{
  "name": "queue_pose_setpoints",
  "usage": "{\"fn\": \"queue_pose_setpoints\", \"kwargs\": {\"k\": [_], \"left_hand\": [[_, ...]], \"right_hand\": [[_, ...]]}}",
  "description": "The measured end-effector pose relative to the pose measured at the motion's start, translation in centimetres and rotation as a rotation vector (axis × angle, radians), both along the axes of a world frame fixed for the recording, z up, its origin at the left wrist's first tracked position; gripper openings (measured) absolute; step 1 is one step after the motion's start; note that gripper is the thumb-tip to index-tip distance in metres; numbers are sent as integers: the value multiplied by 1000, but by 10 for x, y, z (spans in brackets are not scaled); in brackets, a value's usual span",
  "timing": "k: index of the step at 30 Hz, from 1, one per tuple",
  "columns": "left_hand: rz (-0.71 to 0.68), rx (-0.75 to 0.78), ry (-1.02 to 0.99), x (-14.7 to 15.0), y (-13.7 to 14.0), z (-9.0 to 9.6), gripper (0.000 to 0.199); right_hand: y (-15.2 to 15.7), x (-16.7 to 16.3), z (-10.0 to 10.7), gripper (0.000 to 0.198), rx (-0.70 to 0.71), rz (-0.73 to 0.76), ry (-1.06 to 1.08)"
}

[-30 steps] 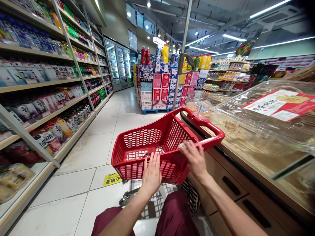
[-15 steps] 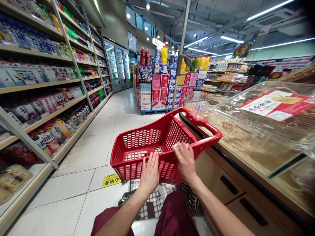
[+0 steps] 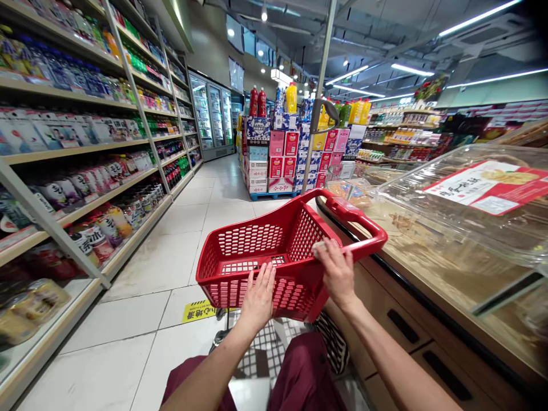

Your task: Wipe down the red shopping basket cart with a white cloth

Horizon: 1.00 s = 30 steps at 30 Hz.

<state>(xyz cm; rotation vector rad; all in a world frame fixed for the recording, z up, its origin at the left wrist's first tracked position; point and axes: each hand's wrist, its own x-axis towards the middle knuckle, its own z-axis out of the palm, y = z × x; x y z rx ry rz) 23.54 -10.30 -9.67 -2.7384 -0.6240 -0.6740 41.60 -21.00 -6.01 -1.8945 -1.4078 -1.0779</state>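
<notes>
L hand (image 3: 259,297) fingers straight on cart (image 3: 295,282), R hand (image 3: 338,273) gripping white wad (image 3: 318,247); uneven push cld hit table (image 3: 411,279) on R.

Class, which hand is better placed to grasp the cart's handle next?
Probably the right hand, nearer the handle, though apparently holding something whitish; the left hand is farther along the basket.
</notes>
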Motion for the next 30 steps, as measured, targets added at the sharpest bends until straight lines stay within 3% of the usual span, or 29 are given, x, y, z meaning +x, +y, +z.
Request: {"fn": "queue_pose_setpoints", "kwargs": {"k": [2, 7, 12, 16, 17, 19, 22, 26, 28, 30], "left_hand": [[6, -9, 0, -1, 0, 1, 64], [-25, -49, 6, -5, 1, 4, 66], [-32, -75, -43, -10, 5, 3, 66], [-36, -86, -69, -9, 7, 3, 64], [-43, -88, -75, -8, 8, 4, 64], [-46, -94, -91, -8, 8, 5, 63], [-24, -110, -115, -7, 7, 7, 64], [-24, -101, -105, -5, 9, 9, 64], [-40, -81, -94, -5, 13, 9, 63], [-67, -54, -101, -5, 18, 7, 63]], "right_hand": [[4, -2, -1, 53, 51, -32, 16], [7, -6, -4, 56, -128, 136, -46], [-2, 2, -6, 57, 57, -15, -4], [1, -3, -4, 52, -141, 184, -109], [0, 1, -2, 51, -136, 191, -111], [-9, 13, -2, 51, 3, 118, -59], [-31, 30, -22, 48, 184, 34, 73], [-52, 31, -53, 44, 35, 112, 115], [-54, 31, -43, 40, 58, 103, 116], [-54, 33, -20, 36, 166, 28, 135]]}}
